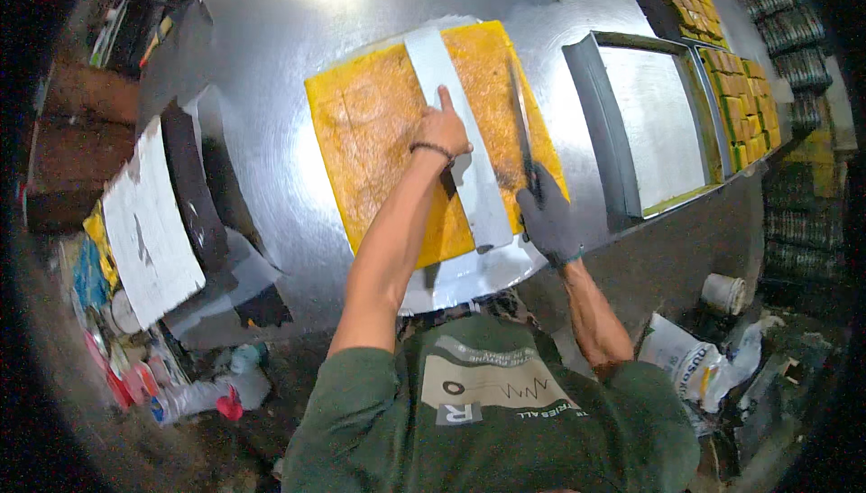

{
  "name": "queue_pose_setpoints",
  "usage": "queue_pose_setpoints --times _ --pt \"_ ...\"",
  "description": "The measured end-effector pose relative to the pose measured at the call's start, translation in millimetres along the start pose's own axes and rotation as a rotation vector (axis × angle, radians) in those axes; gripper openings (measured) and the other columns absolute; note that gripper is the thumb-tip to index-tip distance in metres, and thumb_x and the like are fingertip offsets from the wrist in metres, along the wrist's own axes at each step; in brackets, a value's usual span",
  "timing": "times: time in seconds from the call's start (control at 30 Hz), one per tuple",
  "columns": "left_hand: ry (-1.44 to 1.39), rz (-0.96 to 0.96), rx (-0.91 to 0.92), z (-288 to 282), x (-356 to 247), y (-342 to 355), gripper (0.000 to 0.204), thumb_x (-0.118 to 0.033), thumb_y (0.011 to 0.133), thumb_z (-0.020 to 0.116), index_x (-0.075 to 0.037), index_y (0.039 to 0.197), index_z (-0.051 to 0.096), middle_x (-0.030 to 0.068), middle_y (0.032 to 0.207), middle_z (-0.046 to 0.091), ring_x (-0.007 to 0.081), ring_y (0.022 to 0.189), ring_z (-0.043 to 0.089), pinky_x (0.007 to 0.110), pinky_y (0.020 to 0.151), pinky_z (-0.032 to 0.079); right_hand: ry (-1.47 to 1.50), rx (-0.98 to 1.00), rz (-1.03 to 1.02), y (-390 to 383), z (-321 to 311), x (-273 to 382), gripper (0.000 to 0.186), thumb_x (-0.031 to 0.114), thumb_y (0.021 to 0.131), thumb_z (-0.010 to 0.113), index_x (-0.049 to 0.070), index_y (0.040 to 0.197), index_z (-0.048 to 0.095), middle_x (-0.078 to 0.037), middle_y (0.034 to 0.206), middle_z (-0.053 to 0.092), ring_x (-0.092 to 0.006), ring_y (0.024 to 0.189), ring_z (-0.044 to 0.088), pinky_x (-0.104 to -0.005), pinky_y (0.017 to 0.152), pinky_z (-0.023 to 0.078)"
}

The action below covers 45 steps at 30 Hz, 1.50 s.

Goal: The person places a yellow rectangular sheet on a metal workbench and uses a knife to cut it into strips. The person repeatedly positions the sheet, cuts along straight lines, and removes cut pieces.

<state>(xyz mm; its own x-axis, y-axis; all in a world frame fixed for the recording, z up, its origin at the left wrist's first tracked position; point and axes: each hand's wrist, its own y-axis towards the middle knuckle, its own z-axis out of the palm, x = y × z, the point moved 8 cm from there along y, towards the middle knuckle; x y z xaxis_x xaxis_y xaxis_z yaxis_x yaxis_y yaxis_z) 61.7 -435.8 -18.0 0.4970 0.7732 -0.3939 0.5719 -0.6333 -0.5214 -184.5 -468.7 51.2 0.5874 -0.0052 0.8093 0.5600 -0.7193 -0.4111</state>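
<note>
A large yellow slab of cake [374, 159] with a browned top lies on a shiny sheet [487, 276] on the metal table. Across it, from far to near, runs a flat pale straightedge [483, 191]. My bare left hand [440, 130], with a dark bracelet at the wrist, presses on the straightedge, index finger stretched along it and thumb spread to the right. In a grey glove, my right hand [552, 222] grips a long knife [521, 119] by its dark handle. Its blade points away from me over the slab's right part, to the right of the straightedge.
Right of the slab stands a rectangular metal frame [606, 123]. Cut yellow-green pieces [740, 105] sit in a tray beyond it, with more pieces [690, 1] behind. A white board [152, 222] lies at the table's left edge. A white bucket [723, 293] stands lower right.
</note>
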Motion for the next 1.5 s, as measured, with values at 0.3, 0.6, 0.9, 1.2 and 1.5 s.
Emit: queue_pose_setpoints --times 0.3,0.6,0.9,1.2,1.5 --pt "0.074 0.033 -0.119 -8 -3 7 0.115 -0.020 0.075 0.082 -0.002 0.157 0.003 0.0461 0.124 0.045 0.0549 0.104 0.060 0.054 0.090 0.052 -0.273 0.101 -0.367 166 74 72 0.059 0.020 0.095 0.051 -0.004 0.146 0.037 -0.032 0.117 0.061 -0.0461 0.109 0.059 -0.0515 0.093 0.047" --pt "0.083 0.149 -0.108 -13 -10 -2 0.093 -0.011 0.086 0.059 0.003 0.156 0.000 0.0483 0.115 0.046 0.0557 0.094 0.062 0.052 0.085 0.054 -0.333 0.211 -0.336 174 79 97 0.054 0.020 0.097 0.048 -0.006 0.143 0.037 -0.034 0.108 0.063 -0.0469 0.099 0.063 -0.0535 0.085 0.050" --pt "0.084 0.157 -0.092 -13 -8 -2 0.088 -0.004 0.085 0.051 0.002 0.157 0.001 0.0491 0.112 0.045 0.0555 0.087 0.062 0.053 0.081 0.054 -0.376 0.182 -0.368 170 75 111 0.047 0.018 0.097 0.047 -0.004 0.139 0.040 -0.034 0.103 0.065 -0.0486 0.094 0.065 -0.0548 0.078 0.052" --pt "0.063 0.165 -0.111 -9 -6 0 0.090 -0.002 0.085 0.053 0.000 0.157 0.000 0.0527 0.118 0.041 0.0564 0.091 0.062 0.053 0.081 0.054 -0.332 0.259 -0.264 169 72 104 0.048 0.016 0.097 0.048 0.000 0.142 0.039 -0.032 0.101 0.066 -0.0463 0.091 0.067 -0.0549 0.078 0.053" --pt "0.134 0.217 -0.144 -3 1 6 0.091 -0.001 0.085 0.052 -0.001 0.157 -0.004 0.0531 0.120 0.041 0.0564 0.094 0.061 0.053 0.085 0.053 -0.301 0.194 -0.335 153 67 94 0.043 0.018 0.099 0.047 -0.001 0.137 0.044 -0.033 0.108 0.065 -0.0466 0.099 0.065 -0.0550 0.084 0.051"
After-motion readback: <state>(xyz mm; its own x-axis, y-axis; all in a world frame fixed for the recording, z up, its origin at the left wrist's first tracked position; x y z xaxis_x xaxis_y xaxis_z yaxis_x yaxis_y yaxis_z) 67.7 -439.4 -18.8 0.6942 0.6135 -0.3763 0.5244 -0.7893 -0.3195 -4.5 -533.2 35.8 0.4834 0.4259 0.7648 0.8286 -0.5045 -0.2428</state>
